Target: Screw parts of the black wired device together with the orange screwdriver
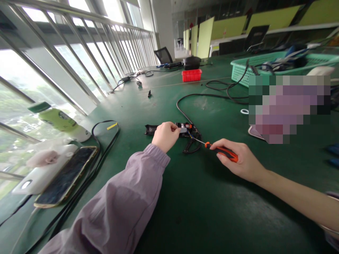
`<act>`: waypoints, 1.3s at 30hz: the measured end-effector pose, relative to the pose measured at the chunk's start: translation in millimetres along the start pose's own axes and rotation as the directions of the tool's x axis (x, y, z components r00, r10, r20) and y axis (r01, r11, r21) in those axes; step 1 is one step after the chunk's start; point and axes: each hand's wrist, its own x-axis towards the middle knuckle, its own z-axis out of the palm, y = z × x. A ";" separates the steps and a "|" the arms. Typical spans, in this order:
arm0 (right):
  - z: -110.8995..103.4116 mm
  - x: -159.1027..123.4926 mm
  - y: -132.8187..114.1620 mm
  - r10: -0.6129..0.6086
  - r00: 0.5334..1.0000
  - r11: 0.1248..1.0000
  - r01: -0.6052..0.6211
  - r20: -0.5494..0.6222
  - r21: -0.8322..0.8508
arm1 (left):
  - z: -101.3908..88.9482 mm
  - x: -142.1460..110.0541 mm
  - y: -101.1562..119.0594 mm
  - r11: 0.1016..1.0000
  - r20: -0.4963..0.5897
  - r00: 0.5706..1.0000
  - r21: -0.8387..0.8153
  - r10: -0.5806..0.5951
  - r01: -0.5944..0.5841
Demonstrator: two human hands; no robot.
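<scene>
An opened black corded device (151,130) lies on the green table, its inside bare with small orange parts and thin coloured wires. My left hand (166,135) is closed over its middle, thumb and finger pinched at a small grey part (183,131). How firmly that part sits in the housing I cannot tell. Wrapped in the fingers of my right hand (242,158) is an orange and black screwdriver (230,153). Its thin shaft points left, with the tip in among the wires. A black cable (182,110) runs from the device toward the back right.
On the left lie a phone (67,176), a white case (47,169), a tipped bottle (59,120) and black cords. Farther back are a red basket (191,75) and a green basket (239,72) full of items. A blurred-out patch (288,106) covers the right.
</scene>
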 end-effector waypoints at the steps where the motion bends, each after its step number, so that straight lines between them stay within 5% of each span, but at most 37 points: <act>1: 0.2 0.2 0.0 -0.001 1.000 1.000 0.001 -0.002 -0.001 | -0.1 1.1 0.7 1.000 -0.001 1.000 0.003 0.003 -0.003; 7: 0.3 0.1 -0.3 0.000 1.000 1.000 0.000 -0.002 0.001 | 0.1 7.5 1.1 0.999 0.012 1.000 0.039 0.007 -0.007; 12: 0.2 0.3 -0.5 0.003 1.000 1.000 -0.003 0.004 0.007 | 0.9 8.4 -2.1 0.989 -0.079 0.992 0.118 0.095 -0.085; 16: 0.2 0.5 -0.3 0.001 1.000 1.000 -0.001 0.005 0.006 | 5.8 7.1 -1.6 0.952 -0.227 0.924 0.052 0.307 -0.303; 22: 0.0 -0.6 -0.2 0.001 1.000 1.000 -0.001 0.011 0.010 | 24.3 6.9 -14.5 0.818 -0.197 0.798 0.049 0.570 -0.573; 28: 0.7 -0.4 -0.2 0.009 1.000 1.000 -0.009 0.010 0.017 | 29.6 4.8 -21.5 0.796 -0.179 0.780 0.229 0.600 -0.560; 39: 0.5 -0.8 0.6 0.004 1.000 1.000 -0.005 0.006 0.023 | 31.8 4.5 -24.3 0.715 -0.145 0.714 0.317 0.685 -0.623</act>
